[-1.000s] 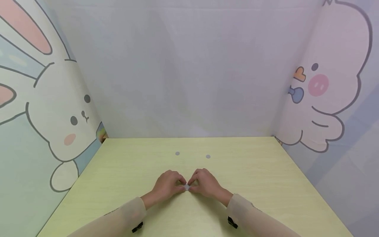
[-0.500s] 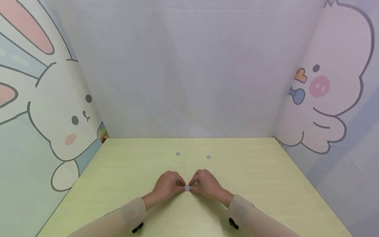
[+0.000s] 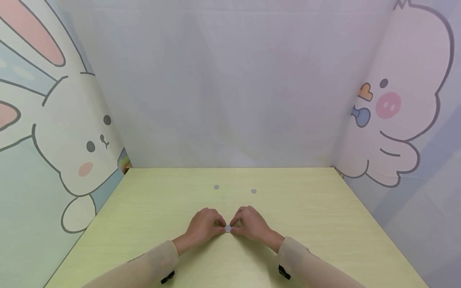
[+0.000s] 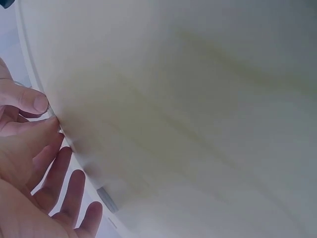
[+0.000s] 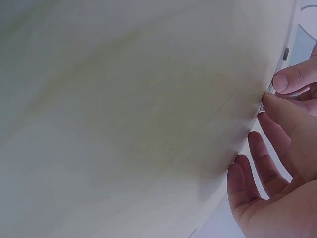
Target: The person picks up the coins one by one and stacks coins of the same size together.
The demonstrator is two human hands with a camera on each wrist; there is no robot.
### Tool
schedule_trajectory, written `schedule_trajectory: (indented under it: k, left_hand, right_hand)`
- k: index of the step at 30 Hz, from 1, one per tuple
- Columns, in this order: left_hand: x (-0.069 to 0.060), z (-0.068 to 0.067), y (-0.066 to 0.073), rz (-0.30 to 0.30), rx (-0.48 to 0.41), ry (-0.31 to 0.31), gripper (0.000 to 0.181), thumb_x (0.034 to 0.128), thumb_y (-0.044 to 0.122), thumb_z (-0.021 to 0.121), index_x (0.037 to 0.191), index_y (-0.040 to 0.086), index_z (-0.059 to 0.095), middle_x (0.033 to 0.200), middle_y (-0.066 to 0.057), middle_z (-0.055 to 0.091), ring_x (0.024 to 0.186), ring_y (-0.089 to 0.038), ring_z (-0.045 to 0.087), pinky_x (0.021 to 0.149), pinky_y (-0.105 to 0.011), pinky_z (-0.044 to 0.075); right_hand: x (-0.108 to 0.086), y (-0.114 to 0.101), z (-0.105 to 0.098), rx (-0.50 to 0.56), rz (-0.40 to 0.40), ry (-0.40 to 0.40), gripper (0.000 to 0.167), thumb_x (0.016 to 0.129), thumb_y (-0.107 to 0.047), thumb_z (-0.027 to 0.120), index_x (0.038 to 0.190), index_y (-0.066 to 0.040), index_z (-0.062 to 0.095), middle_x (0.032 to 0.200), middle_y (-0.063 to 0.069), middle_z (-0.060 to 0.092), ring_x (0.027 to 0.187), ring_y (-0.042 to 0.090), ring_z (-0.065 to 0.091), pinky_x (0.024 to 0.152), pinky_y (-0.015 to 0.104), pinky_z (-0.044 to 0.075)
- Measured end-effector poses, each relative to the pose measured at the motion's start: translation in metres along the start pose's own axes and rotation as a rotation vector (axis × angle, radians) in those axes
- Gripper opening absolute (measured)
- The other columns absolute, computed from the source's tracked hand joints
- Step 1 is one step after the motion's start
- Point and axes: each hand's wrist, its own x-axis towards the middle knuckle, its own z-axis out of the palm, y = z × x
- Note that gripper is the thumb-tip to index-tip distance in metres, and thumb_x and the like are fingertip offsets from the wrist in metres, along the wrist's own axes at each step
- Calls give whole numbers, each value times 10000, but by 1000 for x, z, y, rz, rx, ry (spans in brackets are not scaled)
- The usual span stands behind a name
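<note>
Low in the middle of the head view, a small round silver coin stack (image 3: 228, 229) sits on the table (image 3: 162, 200). My left hand (image 3: 206, 223) holds its left side with the tips of thumb and forefinger, and my right hand (image 3: 251, 224) does the same from the right. Fingertips cover both sides of it. Seen from the right wrist, a layered edge (image 5: 268, 90) shows between the fingertips; from the left wrist, fingers mostly hide it. Farther back lie two more grey coin-like discs, a left disc (image 3: 216, 187) and a right disc (image 3: 253, 191).
In the left wrist view, one of the far discs (image 4: 107, 200) shows a ridged, stacked edge. A pale cloth backdrop (image 3: 230, 88) rises behind the table, with a printed rabbit (image 3: 68, 160) at left and a printed chick (image 3: 407, 72) at right.
My fingertips have parted slightly, so more of the coin stack's round top shows between them. The two far discs have stayed in place; the head view has shifted a little.
</note>
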Motion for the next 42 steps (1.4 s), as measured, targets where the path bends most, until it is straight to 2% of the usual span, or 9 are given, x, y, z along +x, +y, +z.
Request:
schedule_trajectory:
  k: [7,17,42]
  left_hand:
    - [0,-1,1,-3,-1,-4,86,831,212,928,879,209,856,859,104,750,855,-139,646,769,-307,507]
    - [-1,-1,2,-4,-8,-8,80,839,223,923,883,210,857,860,100,746,849,-142,639,762,-299,499]
    - [-1,0,3,7,16,7,84,838,233,925,879,217,853,857,104,745,846,-129,655,761,-306,515]
  right_hand:
    - [0,-1,0,2,-3,-2,96,817,-132,931,887,-141,866,907,-62,770,913,134,643,836,330,532]
    - [1,0,0,7,13,-12,82,831,-146,926,891,-141,869,897,-82,772,924,106,647,886,348,533]
    - [1,4,2,21,36,-19,92,824,-148,929,890,-165,867,918,-88,759,942,161,649,857,328,533]
